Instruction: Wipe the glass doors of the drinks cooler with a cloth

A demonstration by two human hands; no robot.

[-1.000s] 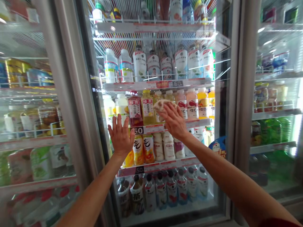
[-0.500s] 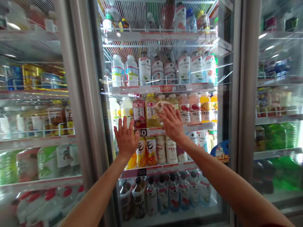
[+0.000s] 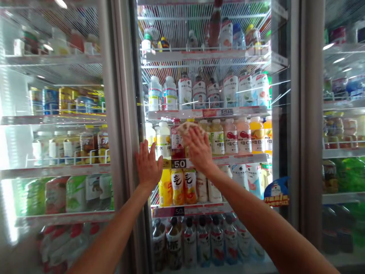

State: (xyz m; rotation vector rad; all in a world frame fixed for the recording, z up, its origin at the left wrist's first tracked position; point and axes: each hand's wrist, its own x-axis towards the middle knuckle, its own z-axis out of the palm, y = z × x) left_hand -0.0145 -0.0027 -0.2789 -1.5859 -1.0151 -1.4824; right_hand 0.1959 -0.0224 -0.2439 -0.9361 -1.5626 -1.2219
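In the head view, my right hand (image 3: 198, 148) presses a crumpled, pale patterned cloth (image 3: 185, 128) flat against the glass door of a drinks fridge. Its fingers lie over the lower part of the cloth, in front of a red-labelled bottle (image 3: 177, 142) and a yellowish one mostly hidden by the hand. My left hand (image 3: 148, 165) rests open with fingers up at the left side of the same door, close to its metal frame (image 3: 125, 114). Nothing is in it. Behind the glass, a price tag (image 3: 178, 163) reading 5.0 shows between my hands.
Several shelves of bottles fill the fridge, with juice bottles (image 3: 177, 186) below my hands. A blue sticker (image 3: 276, 191) is on the door's lower right. A second metal post (image 3: 312, 114) stands to the right, and neighbouring fridge sections with drinks flank both sides.
My right hand and the cloth have slid left across the glass. My left hand has shifted left towards the metal frame. The camera view has turned slightly left.
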